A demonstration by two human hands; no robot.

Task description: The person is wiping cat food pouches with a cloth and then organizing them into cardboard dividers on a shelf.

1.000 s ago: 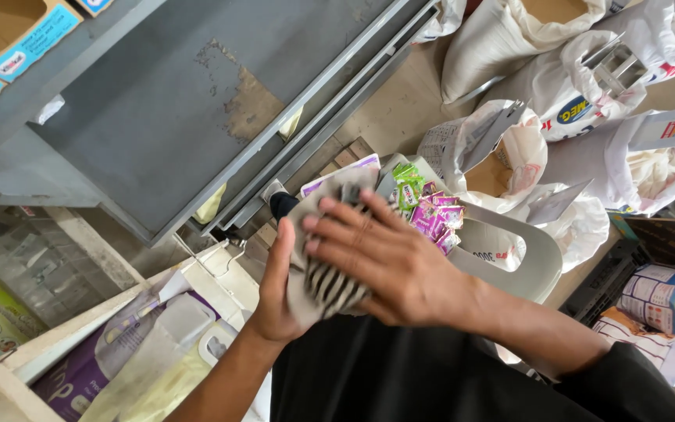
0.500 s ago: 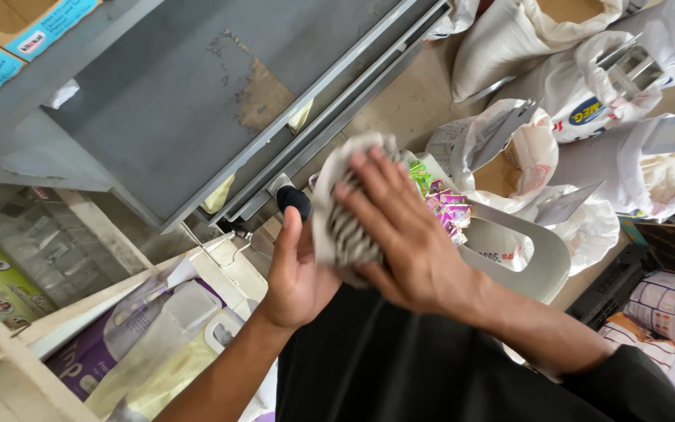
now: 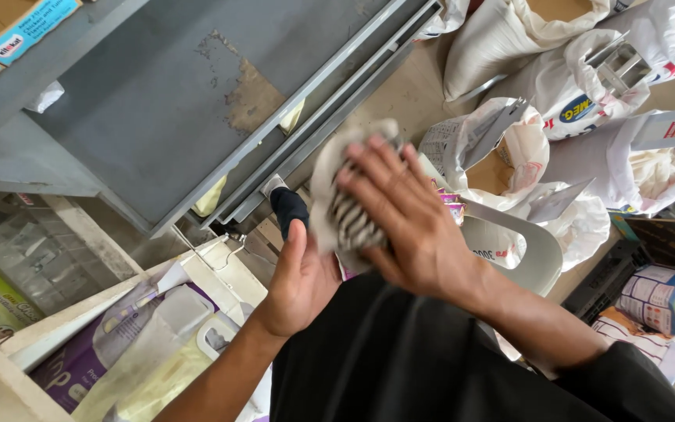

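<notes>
My right hand [image 3: 404, 219] presses a crumpled white cloth with dark stripes [image 3: 337, 207], fingers spread over it. My left hand [image 3: 300, 273] is underneath with the palm up, touching the cloth's lower edge. Both hands are held in front of my black shirt [image 3: 400, 359], just right of the grey metal shelf [image 3: 158, 101]. Part of the cloth is hidden behind my right hand.
White open sacks [image 3: 509, 39] with metal scoops [image 3: 619, 62] stand at the upper right. A white plastic chair [image 3: 525, 242] is behind my hands. Packaged goods in purple and white bags [image 3: 119, 344] lie in a wooden rack at lower left. Cardboard boxes [image 3: 9, 31] sit on the shelf.
My hands rose with the cloth. The right hand has been rubbing over it, bunching it more tightly, and the left hand has slid lower beneath it.
</notes>
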